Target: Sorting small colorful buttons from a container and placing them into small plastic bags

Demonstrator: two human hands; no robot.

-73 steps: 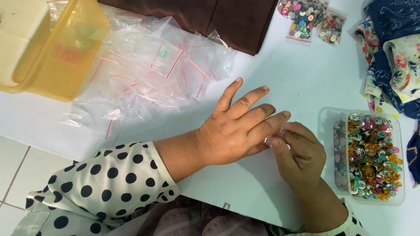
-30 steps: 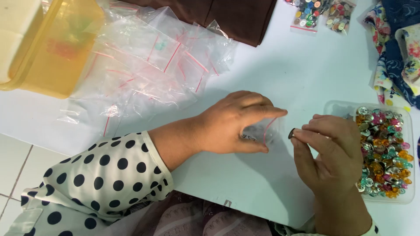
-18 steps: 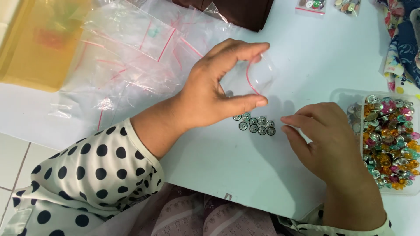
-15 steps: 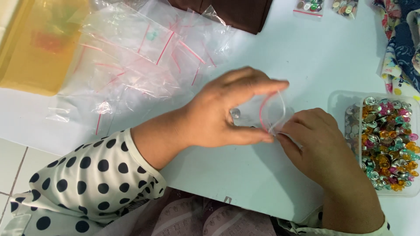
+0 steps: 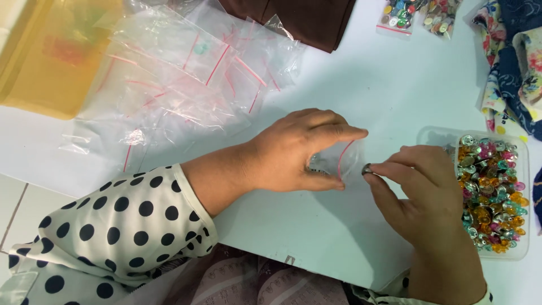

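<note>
White tabletop (image 5: 395,85) fills the head view, edged at seven o'clock by pale floor tiles.

Head view: at centre, the left hand (image 5: 293,149), in a black-dotted white sleeve (image 5: 107,226), pinches a small clear zip bag (image 5: 341,161) with a red seal line, forefinger above and thumb below, so that its mouth faces three o'clock. A few metallic pieces appear to lie inside already, though the palm hides most of them. Just beside the mouth, the right hand (image 5: 423,186) has thumb and forefinger closed on a single small round button (image 5: 367,168), dark-rimmed and touching or nearly touching the bag's edge.

At three o'clock a clear plastic tray (image 5: 522,197) stands heaped with colourful buttons (image 5: 488,192), near the right hand. At ten o'clock lies a loose pile of empty zip bags (image 5: 180,79); beyond it, at the far ten o'clock corner, a yellow plastic container (image 5: 51,62). Two filled bags of buttons (image 5: 420,14) rest at one o'clock, brown fabric (image 5: 299,20) at twelve, patterned cloth (image 5: 514,62) at two.

By the look of it, the packing is early on: two bags filled, one being filled, many bags empty and the tray well stocked.
</note>
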